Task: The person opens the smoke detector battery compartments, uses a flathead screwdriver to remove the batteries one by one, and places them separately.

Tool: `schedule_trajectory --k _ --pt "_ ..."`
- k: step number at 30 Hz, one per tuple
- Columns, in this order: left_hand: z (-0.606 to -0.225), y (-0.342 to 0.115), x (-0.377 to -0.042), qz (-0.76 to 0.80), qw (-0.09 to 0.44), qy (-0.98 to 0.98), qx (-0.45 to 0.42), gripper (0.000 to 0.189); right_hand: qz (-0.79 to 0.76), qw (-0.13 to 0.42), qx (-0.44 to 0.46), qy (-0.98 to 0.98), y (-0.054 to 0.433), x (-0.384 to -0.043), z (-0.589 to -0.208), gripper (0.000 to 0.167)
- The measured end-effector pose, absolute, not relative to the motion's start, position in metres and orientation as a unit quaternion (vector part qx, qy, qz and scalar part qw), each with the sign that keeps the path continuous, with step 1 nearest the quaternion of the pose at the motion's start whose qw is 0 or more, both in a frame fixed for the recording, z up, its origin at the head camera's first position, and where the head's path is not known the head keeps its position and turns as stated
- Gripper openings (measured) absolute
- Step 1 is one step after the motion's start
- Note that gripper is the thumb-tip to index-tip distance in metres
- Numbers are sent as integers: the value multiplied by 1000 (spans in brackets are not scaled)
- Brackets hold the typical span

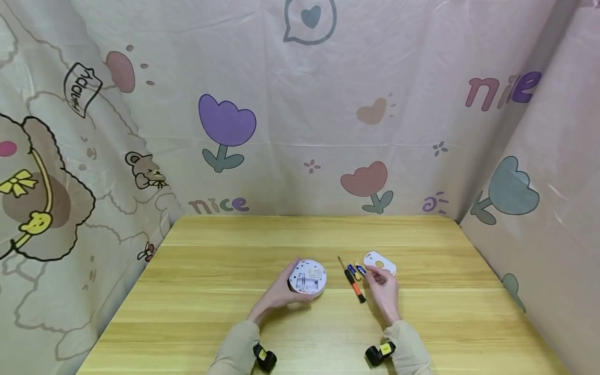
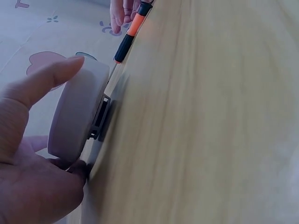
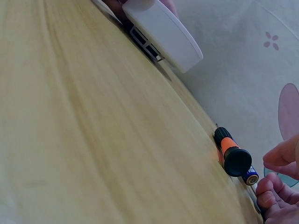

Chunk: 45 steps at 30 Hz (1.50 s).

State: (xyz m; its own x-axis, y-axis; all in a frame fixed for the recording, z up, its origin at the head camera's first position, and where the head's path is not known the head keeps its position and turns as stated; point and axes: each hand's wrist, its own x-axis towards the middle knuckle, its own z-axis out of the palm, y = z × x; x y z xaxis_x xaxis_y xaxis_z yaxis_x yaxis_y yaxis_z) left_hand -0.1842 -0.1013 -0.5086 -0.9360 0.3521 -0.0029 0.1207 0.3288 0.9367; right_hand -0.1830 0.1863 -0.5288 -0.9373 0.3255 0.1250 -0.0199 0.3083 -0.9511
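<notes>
In the head view my left hand (image 1: 279, 288) grips a round white device (image 1: 315, 266) by its sides, with its uncovered battery compartment facing up. The left wrist view shows the thumb (image 2: 51, 77) over the rim of the white casing (image 2: 79, 107) and a dark bracket on its underside. My right hand (image 1: 385, 291) is right of the screwdriver, fingers bent, fingertips right at the end of a blue-and-white battery (image 1: 360, 269). Another blue battery (image 1: 351, 269) lies beside it. Whether the right fingers pinch the nearer battery, I cannot tell.
A screwdriver (image 1: 354, 286) with a black-and-orange handle lies between the hands, its tip pointing away. Beyond the right fingertips lies a white cover plate (image 1: 385, 262) with a hole in it. The wooden table (image 1: 211, 271) ends at a printed curtain (image 1: 300, 177) at the back and sides.
</notes>
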Motion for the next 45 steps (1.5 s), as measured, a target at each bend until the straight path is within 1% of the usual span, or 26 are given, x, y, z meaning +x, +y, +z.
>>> schedule_trajectory --k 4,12,16,24,34,37,40,45 --pt "-509 -100 -183 575 95 802 135 119 584 146 -96 -793 186 -183 -528 25" --pt "-511 -93 -180 551 39 827 101 117 581 143 -100 -795 186 -183 -529 25" --pt "-512 -91 -180 548 26 830 98 116 580 146 -98 -796 186 -183 -529 25" --pt "-511 -93 -180 559 35 822 108 107 589 140 -101 -789 185 -183 -528 25" --pt "-510 -95 -179 563 62 816 114 99 586 142 -99 -792 186 -182 -528 26" --pt "-510 -93 -179 562 67 816 117 100 582 144 -97 -794 187 -183 -529 25" --pt "-510 -90 -179 552 70 823 115 105 579 150 -91 -796 187 -183 -529 25" --pt "-511 -86 -180 537 62 835 106 112 574 154 -88 -800 187 -185 -530 24"
